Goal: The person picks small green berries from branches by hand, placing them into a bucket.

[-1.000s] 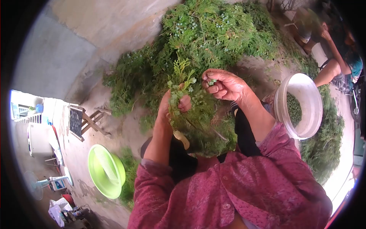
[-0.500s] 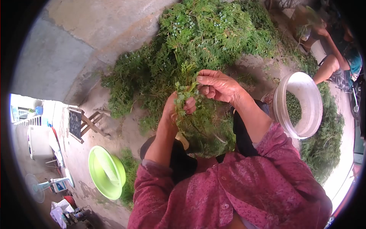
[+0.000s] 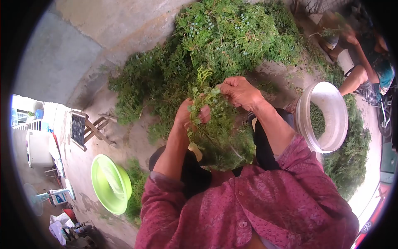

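Note:
My left hand [image 3: 185,113] is closed around a leafy evergreen sprig [image 3: 202,77] that bears pale green cones. Beside it, my right hand [image 3: 241,92] pinches a pale green cone [image 3: 216,91] at the sprig's right side. Its fingertips partly cover the cone. Below and behind both hands lie more cut evergreen branches [image 3: 226,143]. A big heap of branches [image 3: 236,37] with bluish cones spreads out in front of me.
To my right stands a white bucket [image 3: 338,120] with small green cones inside. A lime-green basin [image 3: 99,189] with a ribbed insert sits left, near a folding stool [image 3: 93,128] and a fan [image 3: 36,198]. Another person [image 3: 358,76] sits at the upper right, handling a branch.
My right hand has shifted slightly to the right and turned knuckles-up, with a cone at its fingertips. My left hand keeps its hold on the sprig. The view has shifted slightly.

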`<state>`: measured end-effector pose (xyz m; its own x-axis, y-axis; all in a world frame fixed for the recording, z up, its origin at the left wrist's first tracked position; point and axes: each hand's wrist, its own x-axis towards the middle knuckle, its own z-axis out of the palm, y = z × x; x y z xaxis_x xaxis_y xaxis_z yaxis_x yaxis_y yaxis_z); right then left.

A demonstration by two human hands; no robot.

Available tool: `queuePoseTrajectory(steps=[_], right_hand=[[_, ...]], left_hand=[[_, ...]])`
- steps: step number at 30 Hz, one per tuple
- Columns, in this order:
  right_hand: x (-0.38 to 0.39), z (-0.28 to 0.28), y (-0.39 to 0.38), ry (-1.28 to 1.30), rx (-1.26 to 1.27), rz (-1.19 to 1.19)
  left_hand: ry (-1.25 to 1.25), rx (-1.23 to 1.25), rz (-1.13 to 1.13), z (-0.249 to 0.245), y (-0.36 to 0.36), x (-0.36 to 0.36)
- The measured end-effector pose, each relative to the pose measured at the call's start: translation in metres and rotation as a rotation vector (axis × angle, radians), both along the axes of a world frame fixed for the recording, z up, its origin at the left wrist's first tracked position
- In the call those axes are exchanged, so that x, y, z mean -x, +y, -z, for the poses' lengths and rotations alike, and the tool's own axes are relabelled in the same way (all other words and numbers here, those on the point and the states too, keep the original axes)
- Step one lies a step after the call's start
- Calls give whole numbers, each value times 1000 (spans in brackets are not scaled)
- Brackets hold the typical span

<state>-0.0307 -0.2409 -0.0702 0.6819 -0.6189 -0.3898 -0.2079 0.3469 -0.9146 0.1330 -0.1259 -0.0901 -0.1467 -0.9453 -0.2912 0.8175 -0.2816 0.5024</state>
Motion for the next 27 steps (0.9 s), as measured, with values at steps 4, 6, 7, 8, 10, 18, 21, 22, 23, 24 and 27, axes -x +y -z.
queuePoseTrajectory(steps=[4,6,7,8,10,18,21,22,23,24,27], right_hand=[[1,5,3,24,77,25],[2,4,5,69,49,-137],[4,0,4,69,51,-137],[9,-10,3,-54,-165,-143],[11,-13,1,-177,-382,-154],[39,-8,-22,-637,-525,-166],[37,-19,-9,-623,-521,-131],[33,-24,-4,-568,-500,-85],[30,-20,-4,-567,-498,-86],[27,-12,-5,-505,-458,-129],[20,-10,-2,-233,-282,-166]], left_hand=[[-17,-35,-12,2,-1,0],[-54,-9,-42,0,0,-3],[-54,-7,-43,0,0,-6],[-6,52,-10,2,1,-9],[41,111,18,2,0,-11],[-63,151,-76,-3,12,-25],[179,121,-67,9,9,-21],[181,124,-68,9,6,-16],[-76,-59,-141,3,0,-7],[-335,-243,-211,0,-5,-2],[-411,-208,-228,23,-8,-2]])
